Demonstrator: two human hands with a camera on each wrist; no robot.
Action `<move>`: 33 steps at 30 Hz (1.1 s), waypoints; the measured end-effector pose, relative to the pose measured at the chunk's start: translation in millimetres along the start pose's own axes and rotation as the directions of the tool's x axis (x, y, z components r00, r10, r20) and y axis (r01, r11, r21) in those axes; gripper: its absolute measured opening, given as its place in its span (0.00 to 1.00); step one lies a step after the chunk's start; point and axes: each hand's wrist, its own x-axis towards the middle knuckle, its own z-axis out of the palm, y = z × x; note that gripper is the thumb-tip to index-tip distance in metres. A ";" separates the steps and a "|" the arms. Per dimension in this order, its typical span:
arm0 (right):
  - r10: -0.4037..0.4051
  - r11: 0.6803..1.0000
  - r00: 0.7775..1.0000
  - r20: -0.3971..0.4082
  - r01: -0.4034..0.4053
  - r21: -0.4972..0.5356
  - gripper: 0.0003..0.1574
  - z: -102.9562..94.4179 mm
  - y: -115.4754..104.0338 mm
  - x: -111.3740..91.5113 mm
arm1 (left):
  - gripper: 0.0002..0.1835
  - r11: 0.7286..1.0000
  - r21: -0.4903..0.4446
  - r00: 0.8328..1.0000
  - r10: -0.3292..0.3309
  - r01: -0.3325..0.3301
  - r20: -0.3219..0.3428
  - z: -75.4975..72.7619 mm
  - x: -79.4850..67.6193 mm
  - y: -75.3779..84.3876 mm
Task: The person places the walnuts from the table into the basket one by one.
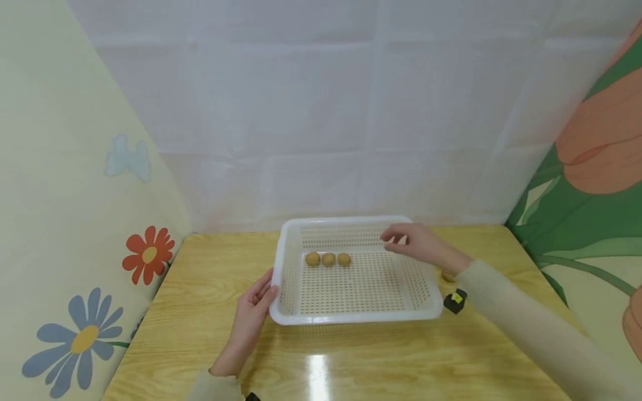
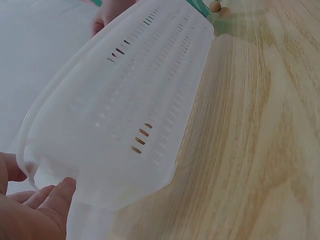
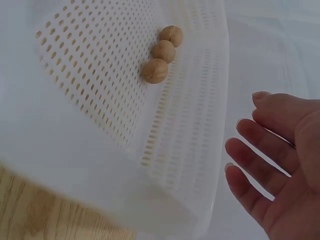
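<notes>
A white plastic basket (image 1: 351,320) with slotted walls stands on the wooden table. Three walnuts (image 1: 328,259) lie side by side in a row on its floor, close to the far wall. My left hand (image 1: 251,309) grips the basket's left rim, thumb on top and fingers underneath; the left wrist view shows these fingers (image 2: 60,200) beneath the rim. Over the basket's far right part hovers my right hand (image 1: 413,240), its fingers loosely bent and nothing between them. In the right wrist view that hand is apart from the basket wall.
More walnuts (image 2: 220,9) lie on the table beyond the basket's right side, one walnut (image 1: 448,277) partly hidden by my right forearm. White sheeting (image 1: 326,139) hangs behind the table (image 1: 210,267). Flower-painted panels (image 1: 60,195) border it left and right.
</notes>
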 end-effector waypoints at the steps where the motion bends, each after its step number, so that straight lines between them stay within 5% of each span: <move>1: 0.014 1.000 1.000 -0.006 -0.014 -0.002 0.14 -2.6 2.7 -4.6 | 0.29 1.000 -0.001 1.000 0.000 0.000 -0.002 0.0 0.4 -0.2; 21: 0.104 0.991 0.988 -0.113 -0.112 -0.067 0.16 -34.9 45.1 -103.7 | 0.29 1.000 0.000 1.000 0.000 0.000 -0.003 -0.5 -0.2 -2.1; 33: 0.147 0.984 0.976 -0.158 -0.161 -0.077 0.14 -25.1 80.4 -160.5 | 0.29 1.000 0.017 1.000 0.008 -0.008 -0.028 -0.1 1.8 -6.7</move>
